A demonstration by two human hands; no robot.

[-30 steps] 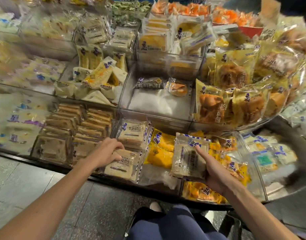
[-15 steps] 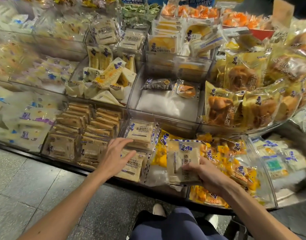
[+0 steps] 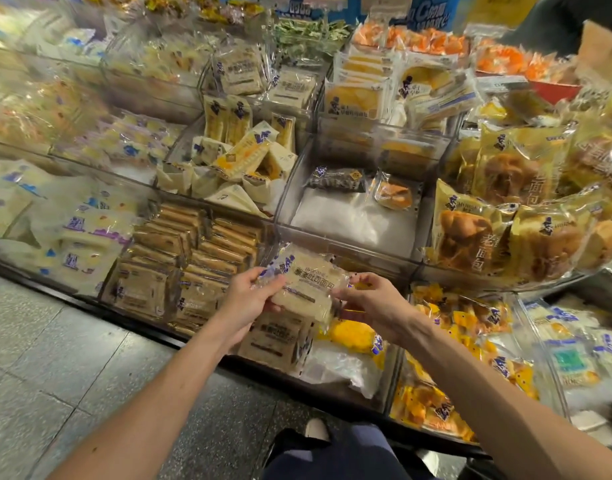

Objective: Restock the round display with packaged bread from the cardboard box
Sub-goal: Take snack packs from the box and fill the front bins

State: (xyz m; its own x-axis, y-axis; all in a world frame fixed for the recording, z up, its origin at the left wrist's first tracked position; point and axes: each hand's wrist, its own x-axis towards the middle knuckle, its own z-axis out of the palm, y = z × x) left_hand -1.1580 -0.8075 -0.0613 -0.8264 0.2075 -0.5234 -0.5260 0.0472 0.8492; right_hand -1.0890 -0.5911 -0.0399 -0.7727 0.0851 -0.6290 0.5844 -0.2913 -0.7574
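A clear packet of pale sliced bread [image 3: 306, 282] with blue print is held between both hands over the lowest tier of the round display [image 3: 353, 258]. My left hand [image 3: 249, 303] grips the packet's left end with thumb on top. My right hand [image 3: 374, 303] pinches its right edge. Under the packet lie more packets of the same bread [image 3: 275, 337] in a clear bin. The cardboard box is out of view.
Brown toast packets [image 3: 190, 258] fill the bin to the left, yellow cake packets [image 3: 453, 323] the bin to the right. A nearly bare bin [image 3: 353, 220] sits one tier up. Large round bread bags [image 3: 505, 216] bulge out at right. Grey tiled floor [image 3: 72, 358] lies below.
My right hand carried its bread packet leftward from the yellow-cake bin; my left hand left the stacked packets and took hold of the packet's other end. The view shifted left.
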